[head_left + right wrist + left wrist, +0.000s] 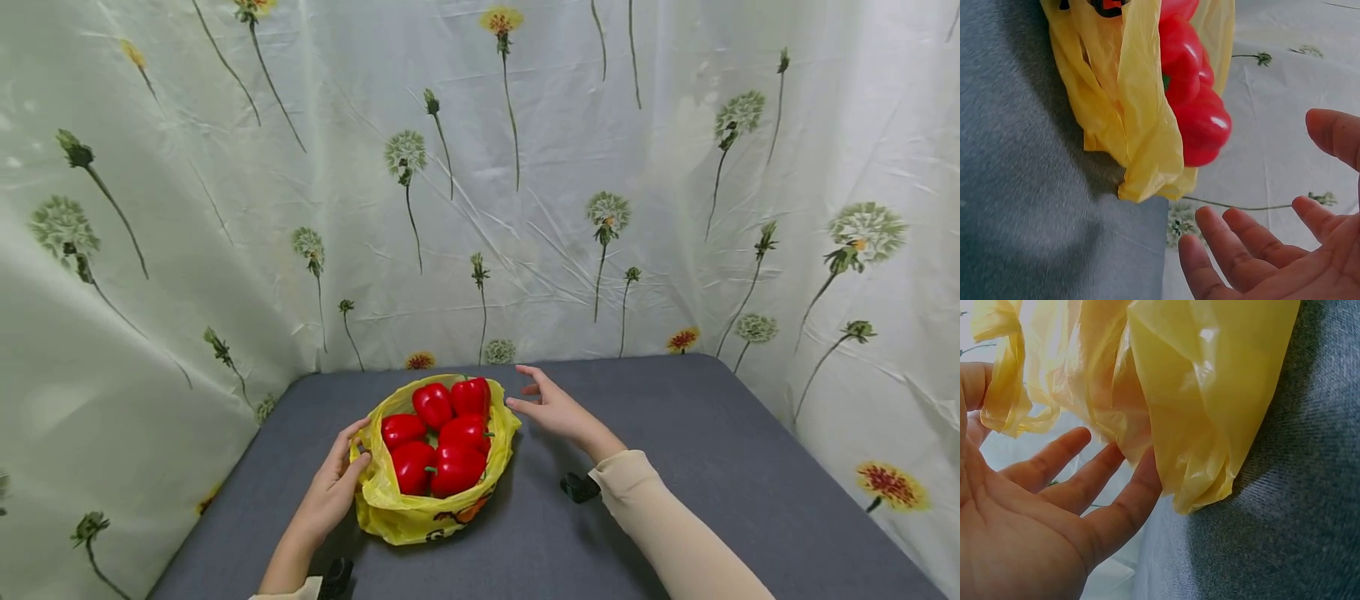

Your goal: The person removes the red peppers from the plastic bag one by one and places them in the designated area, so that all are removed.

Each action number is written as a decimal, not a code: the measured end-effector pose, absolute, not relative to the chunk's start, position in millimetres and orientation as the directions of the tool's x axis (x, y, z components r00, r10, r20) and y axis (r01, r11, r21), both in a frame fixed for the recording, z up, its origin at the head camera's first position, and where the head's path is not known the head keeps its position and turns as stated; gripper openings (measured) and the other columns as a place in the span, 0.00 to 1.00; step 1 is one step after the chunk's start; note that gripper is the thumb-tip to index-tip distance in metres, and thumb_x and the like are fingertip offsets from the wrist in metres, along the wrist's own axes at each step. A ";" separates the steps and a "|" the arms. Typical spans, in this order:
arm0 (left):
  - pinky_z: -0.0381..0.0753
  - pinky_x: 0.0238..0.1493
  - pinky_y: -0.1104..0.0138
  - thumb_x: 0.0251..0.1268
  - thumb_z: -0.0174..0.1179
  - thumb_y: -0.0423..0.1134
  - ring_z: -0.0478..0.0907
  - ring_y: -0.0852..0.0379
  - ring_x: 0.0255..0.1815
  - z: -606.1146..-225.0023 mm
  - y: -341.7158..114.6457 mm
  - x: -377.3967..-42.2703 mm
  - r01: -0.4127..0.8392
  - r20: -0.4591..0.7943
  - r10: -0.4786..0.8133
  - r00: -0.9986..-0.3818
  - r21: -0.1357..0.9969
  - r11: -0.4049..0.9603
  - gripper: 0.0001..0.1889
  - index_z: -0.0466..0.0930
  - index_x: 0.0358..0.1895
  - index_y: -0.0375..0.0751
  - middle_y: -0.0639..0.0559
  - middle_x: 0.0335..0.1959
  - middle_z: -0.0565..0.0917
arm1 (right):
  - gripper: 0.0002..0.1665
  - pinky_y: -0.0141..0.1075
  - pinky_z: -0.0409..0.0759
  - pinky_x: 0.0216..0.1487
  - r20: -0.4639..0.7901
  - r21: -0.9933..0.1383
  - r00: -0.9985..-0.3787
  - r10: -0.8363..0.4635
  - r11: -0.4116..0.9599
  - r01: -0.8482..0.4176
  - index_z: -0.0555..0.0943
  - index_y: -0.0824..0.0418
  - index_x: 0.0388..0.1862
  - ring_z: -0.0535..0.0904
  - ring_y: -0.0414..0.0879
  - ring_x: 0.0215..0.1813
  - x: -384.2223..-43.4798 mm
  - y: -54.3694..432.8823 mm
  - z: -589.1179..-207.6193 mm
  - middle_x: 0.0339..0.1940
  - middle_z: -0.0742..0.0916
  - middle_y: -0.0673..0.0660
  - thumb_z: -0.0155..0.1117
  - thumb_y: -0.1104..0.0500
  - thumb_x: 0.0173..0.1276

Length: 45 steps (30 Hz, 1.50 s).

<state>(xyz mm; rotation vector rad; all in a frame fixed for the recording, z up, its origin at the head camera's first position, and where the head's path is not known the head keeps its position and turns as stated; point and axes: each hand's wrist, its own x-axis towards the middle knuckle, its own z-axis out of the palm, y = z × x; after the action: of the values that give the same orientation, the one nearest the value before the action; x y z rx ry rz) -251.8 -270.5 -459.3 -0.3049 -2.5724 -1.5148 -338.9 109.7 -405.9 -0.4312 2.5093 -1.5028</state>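
Note:
A yellow plastic bag (397, 517) stands on the table with its mouth spread wide, and several red bell peppers (457, 469) show inside it. At the bag's left edge, my left hand (333, 479) holds the rim between thumb and fingers. In the left wrist view the other fingers (1119, 515) reach loosely against the bag's side, and a yellow fold hangs by the thumb. To the right of the bag my right hand (558, 410) hovers apart from it, holding nothing. Its fingers are spread and slightly bent, with the thumb pointing toward the bag.
Grey cloth covers the table (675, 433). Behind and on both sides hangs a pale curtain (555, 233) printed with dandelions. A dark wrist device (579, 487) sits under the right sleeve, and another (336, 578) is beside the left wrist.

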 end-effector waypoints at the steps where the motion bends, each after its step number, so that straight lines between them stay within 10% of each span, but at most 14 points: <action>1: 0.82 0.60 0.57 0.90 0.48 0.43 0.69 0.33 0.78 -459.4 -270.4 -251.8 0.240 0.220 0.097 -0.971 0.849 0.471 0.27 0.58 0.84 0.54 0.35 0.86 0.59 | 0.45 0.62 0.76 0.72 -0.012 -0.884 -0.941 -0.338 0.443 -0.148 0.55 0.51 0.89 0.74 0.67 0.77 -340.9 107.0 -406.2 0.80 0.72 0.70 0.63 0.45 0.82; 6: 0.83 0.48 0.65 0.89 0.50 0.42 0.73 0.39 0.71 -461.3 -269.5 -253.5 0.223 0.214 0.072 -0.974 0.863 0.454 0.26 0.61 0.83 0.53 0.36 0.84 0.63 | 0.43 0.61 0.77 0.72 -0.025 -0.894 -0.938 -0.344 0.428 -0.133 0.57 0.52 0.88 0.74 0.67 0.77 -349.9 96.4 -409.9 0.79 0.73 0.71 0.63 0.48 0.83; 24: 0.84 0.53 0.68 0.80 0.64 0.41 0.80 0.41 0.67 -461.7 -264.9 -252.2 0.333 0.352 0.059 -0.934 0.799 0.501 0.32 0.66 0.82 0.48 0.42 0.84 0.66 | 0.39 0.61 0.78 0.71 0.001 -0.885 -0.941 -0.338 0.439 -0.158 0.63 0.58 0.84 0.74 0.66 0.76 -369.8 66.1 -420.0 0.77 0.75 0.71 0.64 0.51 0.82; 32: 0.82 0.50 0.65 0.72 0.69 0.36 0.76 0.66 0.64 -464.9 -264.6 -251.8 0.430 0.434 0.103 -0.895 0.778 0.457 0.36 0.68 0.81 0.48 0.49 0.87 0.61 | 0.37 0.59 0.80 0.70 0.018 -0.876 -0.946 -0.324 0.450 -0.171 0.66 0.60 0.82 0.75 0.65 0.74 -373.0 57.9 -423.7 0.75 0.76 0.70 0.65 0.53 0.80; 45: 0.82 0.49 0.65 0.67 0.72 0.33 0.65 0.77 0.72 -468.7 -266.9 -253.9 0.494 0.490 0.140 -0.861 0.734 0.466 0.38 0.70 0.80 0.47 0.45 0.85 0.63 | 0.38 0.59 0.80 0.69 0.020 -0.857 -0.948 -0.318 0.483 -0.180 0.66 0.61 0.82 0.78 0.65 0.72 -378.4 49.3 -426.0 0.72 0.79 0.70 0.66 0.52 0.79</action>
<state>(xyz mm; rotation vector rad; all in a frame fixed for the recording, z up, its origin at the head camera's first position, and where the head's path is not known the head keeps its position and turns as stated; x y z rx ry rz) -253.9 -266.9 -468.7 -0.5347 -2.3581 -1.3558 -378.4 49.3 -426.0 -0.4364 2.5803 -1.4657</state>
